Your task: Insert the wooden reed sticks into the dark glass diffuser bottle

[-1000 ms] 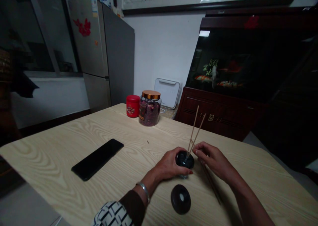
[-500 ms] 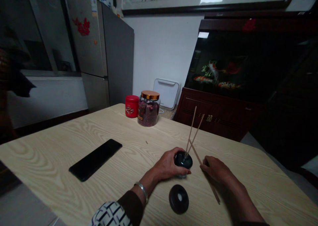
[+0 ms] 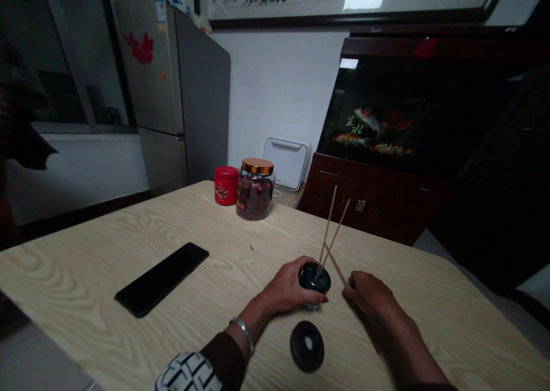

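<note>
My left hand [image 3: 287,289] wraps a small dark round pot [image 3: 313,278] from the left, and a silver bangle [image 3: 243,335] sits on that wrist. Two thin wooden sticks [image 3: 332,230] stand slanted in the pot's top. My right hand [image 3: 370,297] holds a third thin stick [image 3: 335,265], whose upper end crosses close to the pot. Below the pot, a dark round lid [image 3: 306,346] with a pale centre lies on the table, nearer to my left hand.
The pale wood-grain table [image 3: 86,265] carries a black phone [image 3: 161,280] at left. At its far edge stand a red tin [image 3: 226,186] and a glass jar [image 3: 255,195] with a copper lid. Beyond are a refrigerator [image 3: 172,93], a white device [image 3: 286,163] and a fish tank [image 3: 378,116].
My right hand has lowered toward the tabletop, and the lower end of its stick no longer shows past the hand. My left hand still grips the pot, and the view has shifted slightly.
</note>
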`<state>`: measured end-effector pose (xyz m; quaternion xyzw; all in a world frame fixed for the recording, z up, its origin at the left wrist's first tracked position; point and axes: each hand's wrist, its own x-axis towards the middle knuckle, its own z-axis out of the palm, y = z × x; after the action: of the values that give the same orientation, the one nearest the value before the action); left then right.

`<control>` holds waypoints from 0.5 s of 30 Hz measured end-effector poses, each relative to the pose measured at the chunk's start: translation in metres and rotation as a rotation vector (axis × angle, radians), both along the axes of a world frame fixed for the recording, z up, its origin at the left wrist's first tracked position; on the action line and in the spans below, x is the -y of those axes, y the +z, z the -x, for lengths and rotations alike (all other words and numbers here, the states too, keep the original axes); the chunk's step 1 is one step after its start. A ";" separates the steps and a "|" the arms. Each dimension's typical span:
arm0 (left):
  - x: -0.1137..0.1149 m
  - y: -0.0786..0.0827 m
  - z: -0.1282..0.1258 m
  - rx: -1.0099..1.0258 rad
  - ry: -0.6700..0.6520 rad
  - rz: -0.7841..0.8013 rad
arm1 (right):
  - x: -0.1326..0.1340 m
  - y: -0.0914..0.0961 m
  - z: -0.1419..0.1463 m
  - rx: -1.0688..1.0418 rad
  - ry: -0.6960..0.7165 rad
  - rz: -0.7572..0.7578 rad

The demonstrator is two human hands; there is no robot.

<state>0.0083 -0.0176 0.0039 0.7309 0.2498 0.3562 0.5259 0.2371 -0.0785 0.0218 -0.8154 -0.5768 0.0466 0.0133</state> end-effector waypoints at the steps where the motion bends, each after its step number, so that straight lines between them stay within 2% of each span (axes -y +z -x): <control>1: 0.000 0.000 0.000 -0.003 0.005 -0.003 | 0.000 0.000 0.001 0.005 0.002 0.002; 15: 0.000 0.001 0.000 -0.001 -0.005 0.013 | -0.003 -0.002 -0.001 -0.051 -0.015 -0.036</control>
<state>0.0081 -0.0171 0.0052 0.7282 0.2506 0.3526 0.5315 0.2383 -0.0758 0.0200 -0.8180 -0.5708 0.0568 0.0432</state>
